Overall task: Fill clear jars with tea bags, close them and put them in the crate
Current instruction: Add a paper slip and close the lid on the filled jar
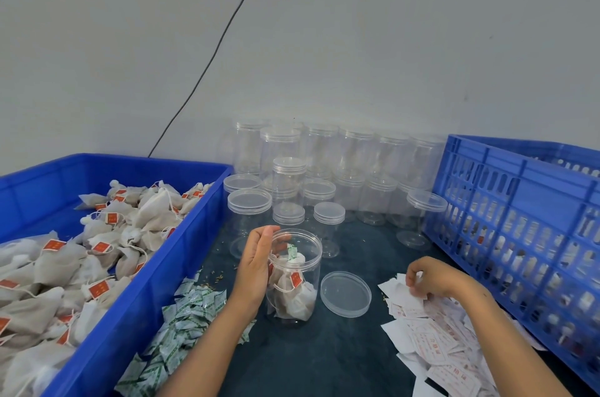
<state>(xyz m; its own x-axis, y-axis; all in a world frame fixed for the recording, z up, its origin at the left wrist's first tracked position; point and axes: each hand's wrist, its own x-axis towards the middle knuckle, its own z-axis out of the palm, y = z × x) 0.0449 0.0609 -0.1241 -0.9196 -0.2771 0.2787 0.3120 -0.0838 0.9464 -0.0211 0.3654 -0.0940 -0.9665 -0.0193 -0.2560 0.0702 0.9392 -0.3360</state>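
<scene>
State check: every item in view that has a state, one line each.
open jar: upright, lid off, part filled with tea bags
loose lid: flat on the table, right of that jar
left hand: fingers against the jar's side near the rim
right hand: grip on a slip from the paper slips
empty jars: upright, lidded
blue tray: holds tea bags
blue crate: holds items, unclear

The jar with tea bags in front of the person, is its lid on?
No, the jar stands open-topped, and its lid lies flat on the table beside it.
</scene>
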